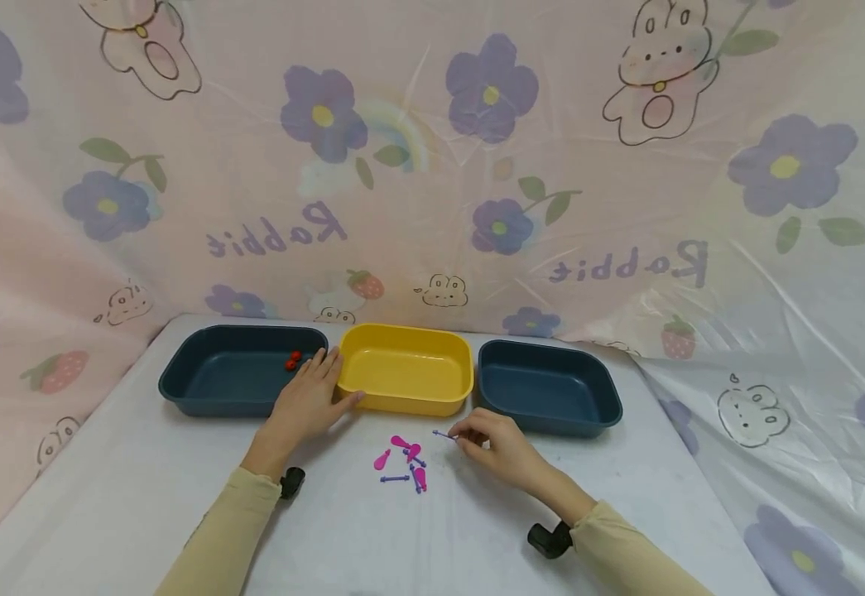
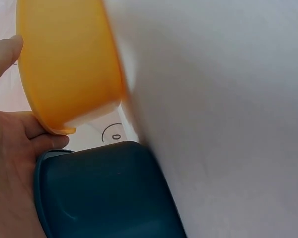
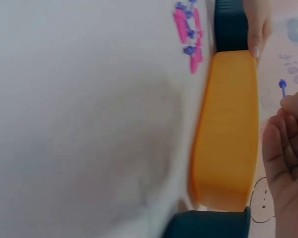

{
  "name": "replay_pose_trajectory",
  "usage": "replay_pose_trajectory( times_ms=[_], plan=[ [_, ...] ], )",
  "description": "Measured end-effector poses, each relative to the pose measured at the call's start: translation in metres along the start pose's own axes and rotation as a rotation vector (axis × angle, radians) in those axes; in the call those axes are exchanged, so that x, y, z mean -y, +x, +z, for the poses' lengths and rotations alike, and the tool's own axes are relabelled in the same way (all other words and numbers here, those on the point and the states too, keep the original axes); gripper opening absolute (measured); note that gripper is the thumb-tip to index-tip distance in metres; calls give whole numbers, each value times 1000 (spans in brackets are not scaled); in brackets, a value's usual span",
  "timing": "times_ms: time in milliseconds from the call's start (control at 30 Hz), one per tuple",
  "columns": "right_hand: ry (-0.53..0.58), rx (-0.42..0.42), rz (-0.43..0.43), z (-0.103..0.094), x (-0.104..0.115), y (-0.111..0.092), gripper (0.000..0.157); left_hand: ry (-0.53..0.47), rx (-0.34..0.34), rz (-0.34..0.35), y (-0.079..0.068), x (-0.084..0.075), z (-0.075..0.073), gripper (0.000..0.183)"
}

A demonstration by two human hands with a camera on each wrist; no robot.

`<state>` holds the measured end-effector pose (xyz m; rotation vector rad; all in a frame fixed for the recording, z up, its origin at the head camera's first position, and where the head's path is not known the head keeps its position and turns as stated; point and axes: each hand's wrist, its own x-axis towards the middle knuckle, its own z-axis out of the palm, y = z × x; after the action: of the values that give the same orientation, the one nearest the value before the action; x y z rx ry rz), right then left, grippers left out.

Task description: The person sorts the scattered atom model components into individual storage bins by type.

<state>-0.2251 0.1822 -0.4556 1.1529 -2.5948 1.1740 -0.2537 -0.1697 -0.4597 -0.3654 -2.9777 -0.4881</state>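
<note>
My left hand (image 1: pixel 311 397) lies over the neighbouring corners of the left dark blue tray (image 1: pixel 238 409) and the yellow tray (image 1: pixel 417 407). In the left wrist view its thumb touches the yellow rim, while the other fingers reach between the two trays. Between thumb and fingertips, my right hand (image 1: pixel 502 451) pinches a small purple stick (image 1: pixel 443 434) with a knobbed end, held in front of the yellow tray. To its left on the table lie several pink teardrop-shaped pieces (image 1: pixel 382 460) and several purple double-knobbed sticks (image 1: pixel 395 478), some overlapping.
Two small red pieces (image 1: pixel 291 363) sit inside the left tray near its right wall. Another dark blue tray (image 1: pixel 551 420) stands right of the yellow one. A white cloth (image 1: pixel 328 530) covers the table, and a printed rabbit-and-flower curtain (image 1: pixel 417 223) hangs behind.
</note>
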Motion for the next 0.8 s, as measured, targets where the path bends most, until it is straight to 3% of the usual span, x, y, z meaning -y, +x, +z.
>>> replay_pose_trajectory(
  times_ms=[433,667,800],
  plan=[
    [-25,-138,-48,-13,-3,61,13,42,1,3,3,2,1,91],
    [-54,-146,-42,-12,-17,93,13,35,19,-8,1,-1,-3,91],
    [-86,-127,8,-10,-26,109,14,41,19,-7,1,-1,-2,91]
  ],
)
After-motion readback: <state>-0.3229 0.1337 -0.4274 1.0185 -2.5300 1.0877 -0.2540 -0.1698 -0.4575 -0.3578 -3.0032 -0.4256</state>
